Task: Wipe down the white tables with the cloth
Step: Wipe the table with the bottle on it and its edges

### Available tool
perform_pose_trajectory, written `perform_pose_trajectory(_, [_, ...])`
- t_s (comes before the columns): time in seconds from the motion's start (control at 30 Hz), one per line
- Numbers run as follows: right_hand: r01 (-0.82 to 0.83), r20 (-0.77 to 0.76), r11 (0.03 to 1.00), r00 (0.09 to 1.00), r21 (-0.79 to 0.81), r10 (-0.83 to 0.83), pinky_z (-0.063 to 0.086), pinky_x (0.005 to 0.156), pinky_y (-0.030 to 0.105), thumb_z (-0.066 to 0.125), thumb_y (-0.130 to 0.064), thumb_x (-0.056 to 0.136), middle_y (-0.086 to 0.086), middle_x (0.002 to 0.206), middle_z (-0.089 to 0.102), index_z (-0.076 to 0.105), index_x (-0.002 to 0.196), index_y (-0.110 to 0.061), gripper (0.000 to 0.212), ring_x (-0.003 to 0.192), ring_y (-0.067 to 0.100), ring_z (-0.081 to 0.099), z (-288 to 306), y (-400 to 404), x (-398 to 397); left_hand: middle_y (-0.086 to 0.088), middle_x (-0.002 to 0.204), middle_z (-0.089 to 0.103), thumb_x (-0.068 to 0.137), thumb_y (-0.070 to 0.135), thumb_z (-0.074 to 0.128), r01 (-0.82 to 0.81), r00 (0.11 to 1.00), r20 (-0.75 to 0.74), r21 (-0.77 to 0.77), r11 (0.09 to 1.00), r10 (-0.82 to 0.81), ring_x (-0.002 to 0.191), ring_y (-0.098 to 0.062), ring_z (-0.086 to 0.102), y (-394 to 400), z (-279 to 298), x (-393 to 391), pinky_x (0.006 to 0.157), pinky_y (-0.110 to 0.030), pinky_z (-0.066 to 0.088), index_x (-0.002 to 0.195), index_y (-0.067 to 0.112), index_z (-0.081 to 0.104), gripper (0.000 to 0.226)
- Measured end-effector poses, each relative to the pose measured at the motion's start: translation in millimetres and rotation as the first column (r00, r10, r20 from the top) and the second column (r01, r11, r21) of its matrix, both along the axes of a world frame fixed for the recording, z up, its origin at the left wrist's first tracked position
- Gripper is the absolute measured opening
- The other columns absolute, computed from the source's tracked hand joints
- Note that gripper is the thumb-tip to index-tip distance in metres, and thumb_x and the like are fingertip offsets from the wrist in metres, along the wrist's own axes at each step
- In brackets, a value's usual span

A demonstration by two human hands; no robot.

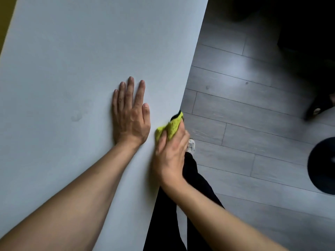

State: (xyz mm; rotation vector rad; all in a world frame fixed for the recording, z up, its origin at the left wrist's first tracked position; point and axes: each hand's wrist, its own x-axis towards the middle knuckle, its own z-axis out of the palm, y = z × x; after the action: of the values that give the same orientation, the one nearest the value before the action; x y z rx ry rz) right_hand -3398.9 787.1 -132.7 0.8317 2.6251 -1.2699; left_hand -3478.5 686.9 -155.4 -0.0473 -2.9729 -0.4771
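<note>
Edge-wiping stage of a table clean, seen from the head camera. Right hand (172, 151) grips a bunched yellow-green cloth (169, 128), thumb and fingers curled round it, and holds it against the near-right edge of the white table (81, 51), where the top meets the floor side; the cloth laps slightly over that edge, and a dark strip shows at its far tip. Left hand (129, 113) lies flat on the tabletop just beside the cloth, fingers straight and together, palm down, holding nothing and seemingly serving as a brace. A faint ring-like smudge (77, 115) sits on the surface to the left of the braced hand, and a paler mottled patch lies just above it; both appear not yet wiped. To do this step well, the cloth is best spread flatter under the palm so that more fabric meets the surface, then drawn along the edge in long overlapping strokes with even pressure, keeping some fabric wrapped over the lip so the rim is cleaned too. The brace hand should be lifted clear before strokes pass beneath it, lest it leave prints. Grey plank floor (244, 124) and the person's dark trouser leg (192, 178) lie beyond the edge.
</note>
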Motion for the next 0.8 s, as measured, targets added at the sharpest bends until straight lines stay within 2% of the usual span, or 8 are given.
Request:
perform_pose_trajectory(0.07, [0.005,0.076,1.0,0.997,-0.014,-0.004,0.041,0.104,0.049,0.041,-0.042,0.101,0.016,0.138,0.041,0.026,0.156,-0.01,0.065,0.129,0.036,0.042,2,0,6,-0.014,0.17,0.029,0.104,0.027,0.04,-0.002,1.0,0.016,0.004,1.0,0.002,0.157,-0.037,0.027,0,0,0,0.131,-0.046,0.011,0.162,0.016,0.037,0.059])
perform_pose_trajectory(0.13, [0.008,0.052,0.999,0.999,-0.032,-0.006,0.038,0.104,0.047,0.046,-0.034,0.103,0.019,0.138,0.041,0.027,0.155,-0.009,0.061,0.129,0.039,0.042,1,6,-18,-0.015,0.17,0.03,0.104,0.028,0.039,0.005,1.0,0.025,0.006,1.0,-0.005,0.157,-0.038,0.027,0,-1,-1,0.13,-0.047,0.011,0.162,0.016,0.037,0.06])
perform_pose_trajectory(0.37, [0.055,0.003,0.994,0.998,0.094,-0.056,0.039,0.102,0.042,0.042,-0.038,0.104,0.016,0.138,0.044,0.033,0.15,-0.013,0.053,0.127,0.038,0.047,-5,51,-199,-0.014,0.171,0.027,0.106,0.026,0.036,0.045,0.998,0.048,-0.038,0.998,-0.043,0.158,-0.036,0.025,-11,4,43,0.131,-0.049,0.014,0.163,0.015,0.035,0.058])
perform_pose_trajectory(0.47, [0.061,0.029,0.987,0.997,0.148,-0.066,0.041,0.097,0.039,0.038,-0.039,0.105,0.012,0.136,0.045,0.034,0.146,-0.014,0.048,0.125,0.035,0.05,-3,59,-233,-0.013,0.172,0.026,0.106,0.024,0.035,0.031,0.996,0.087,-0.03,0.999,-0.028,0.159,-0.034,0.023,-21,8,91,0.131,-0.05,0.015,0.163,0.014,0.034,0.058])
perform_pose_trajectory(0.6, [0.076,-0.006,0.991,0.997,0.106,-0.076,0.038,0.101,0.04,0.039,-0.038,0.105,0.012,0.139,0.043,0.032,0.15,-0.015,0.052,0.127,0.035,0.048,-5,46,-192,-0.013,0.172,0.024,0.106,0.023,0.036,-0.007,0.987,0.161,-0.047,0.999,0.014,0.16,-0.033,0.021,-38,16,162,0.13,-0.052,0.017,0.163,0.013,0.034,0.059])
perform_pose_trajectory(0.7, [0.066,-0.036,0.997,0.997,0.038,-0.064,0.034,0.107,0.044,0.045,-0.035,0.103,0.017,0.143,0.041,0.029,0.155,-0.012,0.059,0.13,0.039,0.043,-7,24,-102,-0.015,0.172,0.023,0.105,0.024,0.036,-0.035,0.976,0.21,-0.073,0.997,0.05,0.16,-0.033,0.021,-51,20,212,0.13,-0.053,0.019,0.163,0.012,0.034,0.059])
perform_pose_trajectory(0.8, [0.008,-0.018,1.0,1.0,-0.004,-0.008,0.038,0.106,0.049,0.043,-0.039,0.102,0.018,0.14,0.041,0.025,0.156,-0.011,0.064,0.127,0.041,0.043,-3,0,-1,-0.014,0.173,0.023,0.105,0.026,0.035,-0.061,0.968,0.236,-0.099,0.993,0.083,0.16,-0.034,0.021,-62,20,242,0.129,-0.054,0.02,0.163,0.014,0.035,0.059])
